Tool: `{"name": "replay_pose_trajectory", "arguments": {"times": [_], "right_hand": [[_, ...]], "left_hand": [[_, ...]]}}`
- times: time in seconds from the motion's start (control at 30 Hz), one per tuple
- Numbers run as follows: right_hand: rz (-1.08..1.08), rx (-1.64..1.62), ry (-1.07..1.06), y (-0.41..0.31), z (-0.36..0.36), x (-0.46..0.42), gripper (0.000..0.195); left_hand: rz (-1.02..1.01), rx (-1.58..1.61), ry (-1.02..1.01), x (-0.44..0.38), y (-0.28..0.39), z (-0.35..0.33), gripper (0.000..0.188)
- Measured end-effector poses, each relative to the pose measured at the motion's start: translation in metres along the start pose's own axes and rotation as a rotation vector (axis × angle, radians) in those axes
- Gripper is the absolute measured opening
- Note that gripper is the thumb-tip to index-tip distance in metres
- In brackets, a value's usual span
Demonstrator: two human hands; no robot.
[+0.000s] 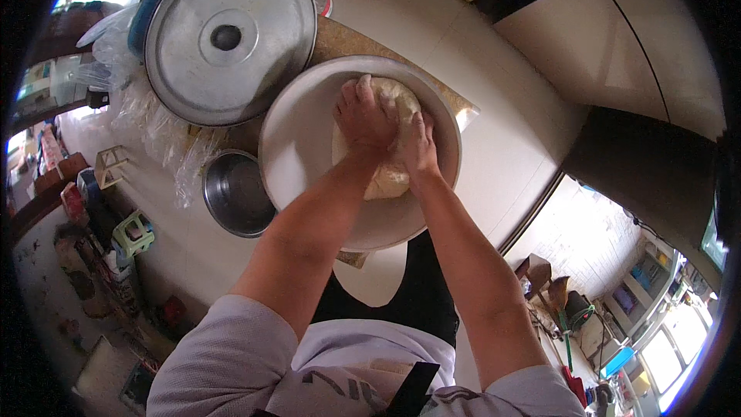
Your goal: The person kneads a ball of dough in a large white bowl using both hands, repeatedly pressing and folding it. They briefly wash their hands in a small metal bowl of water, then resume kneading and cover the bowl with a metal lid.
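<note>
A large pale lump of dough lies in a wide, light-coloured metal basin. My left hand is on top of the dough towards its far left side, with the fingers bent over it and the palm pressed down. Against the right side of the lump is my right hand, its thumb and fingers resting along the dough. Both hands touch the dough and lie close together. They cover the middle of the lump, and part of the left fingertips' contact is hidden.
The basin stands on a brown tabletop. A big round metal lid lies at the far left, beside clear plastic bags. A steel bowl is left of the basin. A green stool stands on the floor.
</note>
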State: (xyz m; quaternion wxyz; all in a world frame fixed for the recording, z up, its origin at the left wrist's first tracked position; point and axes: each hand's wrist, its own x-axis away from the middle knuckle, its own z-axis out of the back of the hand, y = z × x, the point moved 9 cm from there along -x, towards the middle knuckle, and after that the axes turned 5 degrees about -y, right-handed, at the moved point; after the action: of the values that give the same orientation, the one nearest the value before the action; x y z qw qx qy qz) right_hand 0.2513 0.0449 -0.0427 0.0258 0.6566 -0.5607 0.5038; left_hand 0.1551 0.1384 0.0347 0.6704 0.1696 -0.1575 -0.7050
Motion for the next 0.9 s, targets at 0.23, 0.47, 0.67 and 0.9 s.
{"name": "replay_pose_trajectory", "arguments": {"times": [0.23,0.47,0.67,0.9], "right_hand": [[0.641,1.384,0.037,-0.026,-0.071,0.113,0.035],[0.865,1.495,0.040,-0.041,-0.087,0.114,0.043],[0.841,1.453,-0.023,-0.059,-0.056,0.032,0.036],[0.622,1.248,-0.005,-0.071,-0.065,0.000,0.026]], "left_hand": [[0.401,1.195,-0.623,-0.027,-0.098,-0.025,0.026],[-0.325,0.319,-0.096,0.083,-0.030,0.055,0.042],[-0.237,0.029,-0.105,0.026,-0.005,0.008,0.040],[-0.022,0.168,-0.544,-0.027,-0.038,-0.044,0.038]]}}
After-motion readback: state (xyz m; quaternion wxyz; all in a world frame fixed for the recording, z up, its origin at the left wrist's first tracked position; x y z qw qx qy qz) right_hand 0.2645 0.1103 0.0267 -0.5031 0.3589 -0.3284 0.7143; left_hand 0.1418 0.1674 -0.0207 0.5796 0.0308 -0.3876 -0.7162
